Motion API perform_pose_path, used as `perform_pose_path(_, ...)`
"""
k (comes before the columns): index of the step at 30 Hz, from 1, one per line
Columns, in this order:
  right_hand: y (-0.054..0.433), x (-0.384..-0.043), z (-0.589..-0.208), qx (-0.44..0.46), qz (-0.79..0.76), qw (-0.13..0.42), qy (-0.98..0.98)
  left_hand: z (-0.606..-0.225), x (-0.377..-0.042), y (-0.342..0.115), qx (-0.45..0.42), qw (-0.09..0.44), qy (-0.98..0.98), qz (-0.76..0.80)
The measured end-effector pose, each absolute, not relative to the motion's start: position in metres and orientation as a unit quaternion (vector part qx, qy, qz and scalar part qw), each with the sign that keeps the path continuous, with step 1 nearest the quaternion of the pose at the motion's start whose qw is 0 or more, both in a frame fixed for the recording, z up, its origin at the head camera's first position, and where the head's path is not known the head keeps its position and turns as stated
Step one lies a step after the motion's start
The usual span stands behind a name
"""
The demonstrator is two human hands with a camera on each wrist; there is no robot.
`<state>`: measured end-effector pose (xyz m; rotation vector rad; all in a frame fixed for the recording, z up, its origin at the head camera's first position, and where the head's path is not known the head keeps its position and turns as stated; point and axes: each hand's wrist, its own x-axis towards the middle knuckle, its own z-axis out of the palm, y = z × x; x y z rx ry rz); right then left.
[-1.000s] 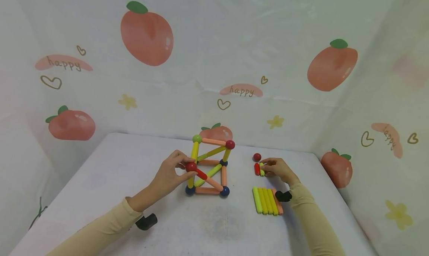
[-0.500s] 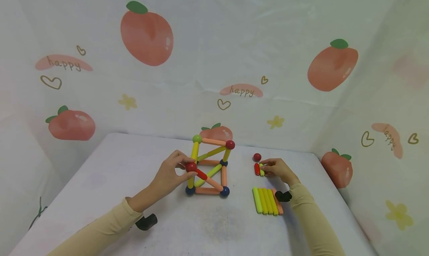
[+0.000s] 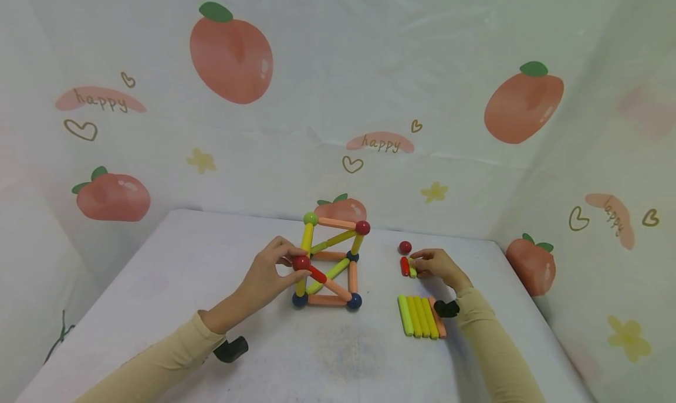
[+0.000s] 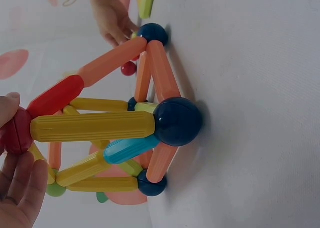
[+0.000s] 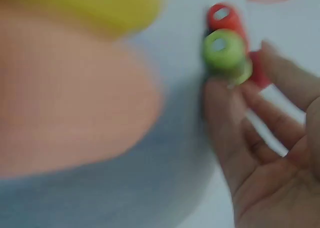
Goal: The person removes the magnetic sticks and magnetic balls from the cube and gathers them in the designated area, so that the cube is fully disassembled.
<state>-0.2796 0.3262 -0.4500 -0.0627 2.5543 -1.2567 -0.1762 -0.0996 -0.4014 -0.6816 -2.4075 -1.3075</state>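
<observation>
In the head view a frame of magnetic sticks and balls stands mid-table, its dark blue balls (image 3: 354, 301) at the bottom. My left hand (image 3: 271, 268) pinches a red ball (image 3: 301, 263) at its near upper corner. From this ball a red stick (image 4: 57, 95) and a yellow stick (image 4: 95, 127) run toward blue balls; a light-blue stick (image 4: 131, 149) shows behind. My right hand (image 3: 439, 266) has thumb and fingers at a short green stick (image 5: 224, 50), pinching it beside a short red stick (image 3: 405, 266). The index finger stands off from it in the right wrist view.
A loose red ball (image 3: 405, 247) lies just beyond the short sticks. Nearer me, a row of green, yellow (image 3: 419, 316) and orange sticks lies below my right wrist. The white table (image 3: 338, 362) meets a printed cloth backdrop (image 3: 296, 174) behind the frame.
</observation>
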Motion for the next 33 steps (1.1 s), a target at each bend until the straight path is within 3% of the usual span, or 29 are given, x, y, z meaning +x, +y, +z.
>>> perform_pose_path(6, 0.310, -0.277, -0.428, -0.035, -0.373, 0.118, 0.919, -0.401, -0.176, -0.100, -0.237, 0.157, -0.843, -0.457)
perform_pose_path(16, 0.217, -0.234, -0.386, -0.196, -0.330, 0.064, 0.921, -0.401, -0.176, -0.099, -0.238, 0.159, -0.843, -0.455)
perform_pose_path(23, 0.156, -0.209, -0.386, -0.310, -0.385, 0.066, 0.867, -0.402, -0.177, -0.100, -0.238, 0.158, -0.847, -0.449)
perform_pose_path(33, 0.122, -0.205, -0.396, -0.364, -0.415, 0.041, 0.833, -0.403, -0.178, -0.100, -0.244, 0.159, -0.840, -0.457)
